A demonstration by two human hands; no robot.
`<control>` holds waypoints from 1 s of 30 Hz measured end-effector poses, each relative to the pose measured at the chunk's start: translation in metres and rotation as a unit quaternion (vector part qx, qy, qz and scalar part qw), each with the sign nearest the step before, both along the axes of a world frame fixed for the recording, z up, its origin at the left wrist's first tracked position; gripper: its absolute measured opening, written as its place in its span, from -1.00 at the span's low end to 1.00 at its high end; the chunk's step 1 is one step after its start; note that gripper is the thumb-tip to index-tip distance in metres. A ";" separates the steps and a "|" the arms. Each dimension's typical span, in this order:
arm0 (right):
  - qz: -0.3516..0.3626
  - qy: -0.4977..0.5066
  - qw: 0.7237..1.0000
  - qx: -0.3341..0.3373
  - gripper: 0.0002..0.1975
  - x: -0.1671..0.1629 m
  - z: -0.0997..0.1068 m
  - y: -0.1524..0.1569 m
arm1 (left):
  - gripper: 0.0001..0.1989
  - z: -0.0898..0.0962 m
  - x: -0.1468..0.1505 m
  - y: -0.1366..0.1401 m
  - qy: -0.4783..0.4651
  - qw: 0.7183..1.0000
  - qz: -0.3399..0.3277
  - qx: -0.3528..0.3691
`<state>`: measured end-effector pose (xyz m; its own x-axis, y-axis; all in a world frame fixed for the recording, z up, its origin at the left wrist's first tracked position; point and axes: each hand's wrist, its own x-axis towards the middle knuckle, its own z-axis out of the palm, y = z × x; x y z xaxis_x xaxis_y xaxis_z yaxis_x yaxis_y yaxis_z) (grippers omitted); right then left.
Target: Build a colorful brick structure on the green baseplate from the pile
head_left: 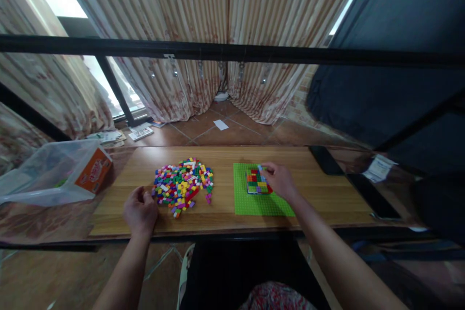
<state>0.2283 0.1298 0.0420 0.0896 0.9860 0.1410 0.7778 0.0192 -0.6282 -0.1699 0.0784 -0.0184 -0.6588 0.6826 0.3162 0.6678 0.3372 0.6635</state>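
Item: a compact, many-coloured block of plastic bricks (256, 183), set on a square lime-green studded baseplate (241, 205) toward the right of the wood-grain tabletop (222, 215). Condition: part-built by appearance; red, green, yellow, orange and purple pieces sit close together on its upper face (number of layers not readable). Bare studs surround it on the baseplate.

Attending: right hand (277, 178), at the block's far right corner; grip with fingertips drawn together at a small light-blue brick (260, 168), though whether it is pinched or merely touched cannot be told.

Unused stock: one broad heap of small loose plastic bricks (182, 183), mixed colours, left of the baseplate and well apart from it. Left hand (141, 209): curled at the heap's near left edge; contents of its grip, if any, cannot be told.

Surroundings: translucent plastic box (43, 167) with an orange label (94, 170), at far left; two dark, flat, phone-like slabs (326, 160), at right; white printed packet (379, 167), beyond them. Obstructions: a black metal bar (203, 50) crosses behind the tabletop, not between hands and bricks; the right hand hides part of the block.
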 end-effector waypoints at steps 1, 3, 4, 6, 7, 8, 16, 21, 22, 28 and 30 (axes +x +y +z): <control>-0.025 -0.013 1.000 -0.014 -0.80 0.011 -0.001 0.003 | -0.60 0.001 0.001 0.000 -0.002 1.000 0.002 -0.003; -0.051 -0.027 0.998 -0.032 -0.74 0.025 -0.004 0.007 | -0.60 0.002 0.001 0.000 -0.005 1.000 0.007 -0.013; -0.053 -0.029 0.997 -0.038 -0.72 0.027 -0.004 0.008 | -0.60 0.003 0.002 0.001 -0.004 1.000 0.009 -0.018; -0.043 -0.027 0.997 -0.050 -0.70 0.024 -0.006 0.009 | -0.59 0.003 0.002 0.001 -0.003 1.000 0.011 -0.024; -0.035 -0.027 0.997 -0.055 -0.70 0.020 -0.006 0.010 | -0.59 0.003 0.002 0.002 -0.001 1.000 0.012 -0.025; -0.024 -0.029 0.998 -0.059 -0.70 0.016 -0.006 0.010 | -0.59 0.003 0.001 0.002 0.000 1.000 0.011 -0.024; -0.004 -0.113 0.991 -0.075 -0.74 -0.008 -0.004 0.017 | -0.60 0.000 0.000 0.001 0.005 1.000 0.005 -0.011; -0.011 -0.132 0.988 -0.082 -0.74 -0.009 -0.005 0.016 | -0.61 -0.001 0.000 0.002 0.001 1.000 0.006 -0.012; -0.009 -0.133 0.988 -0.082 -0.74 -0.010 -0.006 0.015 | -0.61 -0.002 0.000 0.002 0.003 1.000 0.005 -0.013; 0.003 -0.123 0.990 -0.068 -0.77 -0.011 -0.009 0.015 | -0.60 -0.008 -0.003 0.003 0.013 1.000 -0.002 0.001; 0.009 -0.114 0.991 -0.065 -0.78 -0.011 -0.010 0.015 | -0.60 -0.009 -0.004 0.003 0.018 1.000 -0.002 0.000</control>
<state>0.2172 0.1451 0.0318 0.0522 0.9983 0.0268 0.8999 -0.0353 -0.4347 -0.1738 0.0817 -0.0273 -0.6448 0.6851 0.3390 0.6922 0.3353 0.6391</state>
